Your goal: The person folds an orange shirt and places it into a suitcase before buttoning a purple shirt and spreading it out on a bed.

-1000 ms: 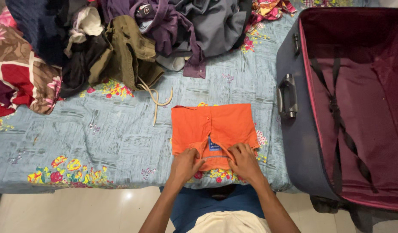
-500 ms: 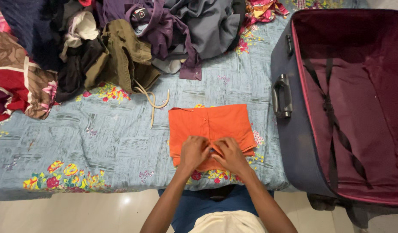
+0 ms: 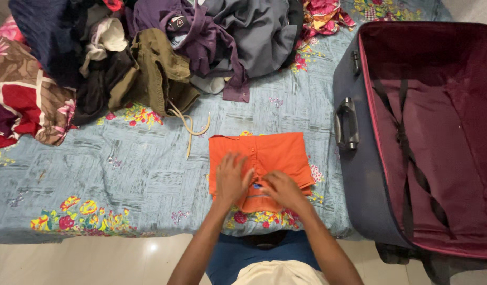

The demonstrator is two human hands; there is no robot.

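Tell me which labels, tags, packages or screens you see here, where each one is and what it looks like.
Neck label: small blue patch, mostly hidden, on the folded orange shirt, between the left hand and right hand.
Tag: small dark rectangle with a pale mark, on the purple garment in the clothes pile at the top.
No packages or screens.

Single head view, steeply downward, close over the bed [image 3: 122, 169].
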